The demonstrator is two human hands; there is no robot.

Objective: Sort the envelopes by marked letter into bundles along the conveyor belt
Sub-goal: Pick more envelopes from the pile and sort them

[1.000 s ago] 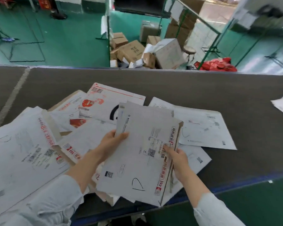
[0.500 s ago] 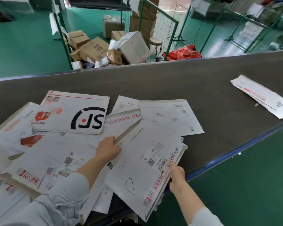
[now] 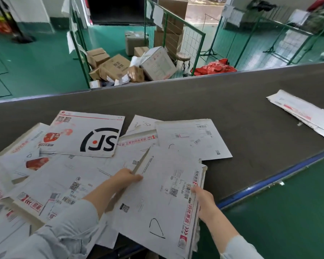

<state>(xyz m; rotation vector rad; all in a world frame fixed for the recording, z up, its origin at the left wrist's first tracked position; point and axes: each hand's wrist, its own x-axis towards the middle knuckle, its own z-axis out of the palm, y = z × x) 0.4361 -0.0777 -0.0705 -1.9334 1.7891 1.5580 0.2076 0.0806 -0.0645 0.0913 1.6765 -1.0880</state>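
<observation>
Envelopes (image 3: 157, 199) are held stacked over the near edge of the belt (image 3: 232, 109), clasped by left grip (image 3: 126, 177) and right grip (image 3: 204, 200).

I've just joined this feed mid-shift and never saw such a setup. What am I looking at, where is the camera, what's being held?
No machine here: a person sorts by hand. The one view comes from a camera on their head, looking forward and down. The dark strip is the conveyor belt. A loose pile of envelopes lies on it at the left; a small bundle lies apart, far right. The left hand and the right hand each hold one side of a stack of envelopes; its top one bears a pen-drawn mark. Cardboard boxes sit beyond the belt.
</observation>
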